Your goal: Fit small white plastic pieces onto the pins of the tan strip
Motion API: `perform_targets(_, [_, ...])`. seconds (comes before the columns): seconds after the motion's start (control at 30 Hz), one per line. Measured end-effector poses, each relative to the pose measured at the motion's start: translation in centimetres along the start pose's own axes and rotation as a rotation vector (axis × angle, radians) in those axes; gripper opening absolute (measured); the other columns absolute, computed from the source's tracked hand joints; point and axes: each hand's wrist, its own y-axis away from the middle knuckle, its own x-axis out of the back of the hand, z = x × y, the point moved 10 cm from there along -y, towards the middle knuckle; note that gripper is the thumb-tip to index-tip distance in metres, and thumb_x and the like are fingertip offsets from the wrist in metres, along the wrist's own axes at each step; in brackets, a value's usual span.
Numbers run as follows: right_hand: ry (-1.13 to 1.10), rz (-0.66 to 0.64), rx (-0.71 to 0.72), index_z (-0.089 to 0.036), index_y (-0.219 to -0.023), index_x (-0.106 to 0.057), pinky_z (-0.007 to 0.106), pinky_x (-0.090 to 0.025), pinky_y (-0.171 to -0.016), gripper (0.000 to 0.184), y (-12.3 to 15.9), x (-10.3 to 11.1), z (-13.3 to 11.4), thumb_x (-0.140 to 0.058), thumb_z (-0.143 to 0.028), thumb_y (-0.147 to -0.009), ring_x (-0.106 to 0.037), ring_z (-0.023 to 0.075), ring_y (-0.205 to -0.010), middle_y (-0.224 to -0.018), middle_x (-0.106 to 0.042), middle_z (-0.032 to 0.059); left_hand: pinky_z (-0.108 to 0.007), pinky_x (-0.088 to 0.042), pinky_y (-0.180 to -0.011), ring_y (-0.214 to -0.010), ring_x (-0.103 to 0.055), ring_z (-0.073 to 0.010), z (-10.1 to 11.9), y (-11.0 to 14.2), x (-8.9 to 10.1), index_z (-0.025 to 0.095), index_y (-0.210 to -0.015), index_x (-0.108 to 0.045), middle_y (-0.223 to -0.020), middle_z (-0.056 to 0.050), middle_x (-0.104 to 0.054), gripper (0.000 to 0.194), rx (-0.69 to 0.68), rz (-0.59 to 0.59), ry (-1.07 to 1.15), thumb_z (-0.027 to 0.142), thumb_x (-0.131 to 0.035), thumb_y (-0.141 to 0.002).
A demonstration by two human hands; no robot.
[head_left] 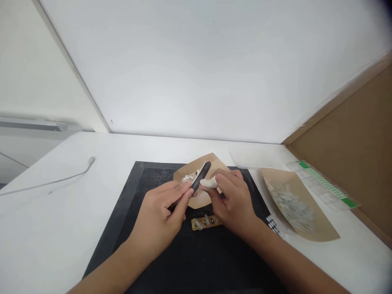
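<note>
My left hand [162,214] is closed round a dark, slim tool [200,176] whose rounded end points up and away from me. My right hand [231,200] is pinched at the tool's middle, with a white cot on its fingertip [209,183]; whether it holds a small part I cannot make out. Both hands hover over a black mat [199,261]. Below them on the mat lies a small tan circuit strip [206,222] with a few small components. Behind the hands a brown paper piece [196,167] carries small white parts.
A second brown paper [318,228] with a heap of clear small parts lies at the right, beside a clear strip with green labels [324,184]. A grey cable [61,177] crosses the white tabletop at the left. A brown board [352,147] stands at the right.
</note>
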Motion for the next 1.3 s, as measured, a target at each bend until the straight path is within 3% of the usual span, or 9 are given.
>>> perform_targets(0.17, [-0.249,0.011,-0.179,-0.023,-0.079,-0.060,0.033,-0.043,-0.071,0.022,0.6,0.4,2.0,-0.066,-0.028,-0.099,-0.059,0.0160,-0.069,-0.074,-0.063,-0.0013,-0.031,-0.060,-0.077,-0.084,-0.073,-0.0196,-0.2,0.2,0.2,0.022,-0.121,-0.078,-0.093,-0.007,-0.077,0.028,-0.007,0.037,-0.066,0.022,-0.059,-0.101])
perform_targets(0.4, [-0.641,0.044,-0.431,-0.024,-0.087,-0.068,0.030,-0.052,-0.066,0.012,2.0,-0.7,4.8,-0.075,-0.031,-0.094,-0.065,0.0156,-0.069,-0.077,-0.065,-0.0016,-0.034,-0.060,-0.088,-0.096,-0.073,-0.0206,-0.2,0.3,-0.5,0.025,-0.129,-0.075,-0.107,-0.008,-0.078,0.031,-0.018,-0.016,0.011,0.022,-0.058,-0.104])
perform_targets(0.53, [-0.828,0.069,-0.519,-0.022,-0.085,-0.068,0.027,-0.054,-0.063,0.016,2.1,-1.2,5.2,-0.078,-0.033,-0.091,-0.065,0.0133,-0.065,-0.076,-0.065,-0.0020,-0.032,-0.059,-0.086,-0.096,-0.072,-0.0200,-0.8,0.4,-0.9,0.023,-0.130,-0.074,-0.104,-0.007,-0.077,0.031,0.012,-0.031,0.045,0.024,-0.058,-0.104])
perform_targets(0.7, [-0.915,0.051,-0.546,-0.022,-0.085,-0.067,0.027,-0.056,-0.066,0.018,2.0,-1.6,5.2,-0.075,-0.036,-0.093,-0.066,0.0122,-0.065,-0.078,-0.067,-0.0016,-0.031,-0.057,-0.082,-0.089,-0.070,-0.0185,-1.2,0.4,-0.1,0.025,-0.129,-0.075,-0.099,-0.004,-0.075,0.031,0.044,0.037,0.012,0.025,-0.065,-0.099])
perform_targets(0.87, [-0.730,-0.017,-0.501,-0.022,-0.085,-0.063,0.029,-0.054,-0.066,0.023,2.1,-1.4,4.9,-0.067,-0.040,-0.098,-0.066,0.0151,-0.067,-0.076,-0.067,-0.0005,-0.026,-0.053,-0.071,-0.078,-0.066,-0.0154,-0.7,0.4,0.2,0.027,-0.127,-0.076,-0.086,-0.002,-0.069,0.030,0.039,0.037,-0.001,0.023,-0.065,-0.099])
perform_targets(1.03, [-0.110,0.019,-0.257,-0.023,-0.088,-0.061,0.035,-0.046,-0.072,0.016,1.5,0.6,3.0,-0.060,-0.031,-0.102,-0.064,0.0194,-0.076,-0.079,-0.069,0.0012,-0.025,-0.054,-0.069,-0.073,-0.063,-0.0147,0.4,0.7,-0.2,0.024,-0.125,-0.077,-0.079,-0.001,-0.062,0.030,-0.048,0.039,0.040,0.019,-0.061,-0.100])
perform_targets(1.13, [0.159,0.090,-0.085,-0.023,-0.093,-0.058,0.037,-0.041,-0.074,0.009,1.2,1.1,1.1,-0.059,-0.024,-0.102,-0.061,0.0206,-0.075,-0.081,-0.069,0.0027,-0.026,-0.058,-0.076,-0.083,-0.069,-0.0158,0.4,0.8,-0.5,0.026,-0.118,-0.080,-0.099,-0.006,-0.071,0.027,-0.037,0.029,0.086,0.018,-0.060,-0.101])
perform_targets(1.2, [0.219,0.115,-0.035,-0.023,-0.093,-0.054,0.037,-0.040,-0.073,0.010,1.1,0.8,0.3,-0.057,-0.021,-0.102,-0.060,0.0210,-0.073,-0.082,-0.069,0.0034,-0.028,-0.061,-0.083,-0.092,-0.073,-0.0174,0.2,0.9,-0.6,0.027,-0.117,-0.080,-0.115,-0.007,-0.073,0.027,-0.013,0.027,0.122,0.018,-0.060,-0.101])
perform_targets(1.3, [0.204,0.088,-0.015,-0.024,-0.090,-0.048,0.036,-0.040,-0.072,0.015,1.0,0.1,-0.2,-0.055,-0.018,-0.102,-0.059,0.0213,-0.073,-0.083,-0.068,0.0038,-0.029,-0.061,-0.084,-0.089,-0.074,-0.0173,0.1,1.0,-0.7,0.027,-0.115,-0.081,-0.102,-0.005,-0.077,0.027,0.005,0.038,0.145,0.017,-0.060,-0.101])
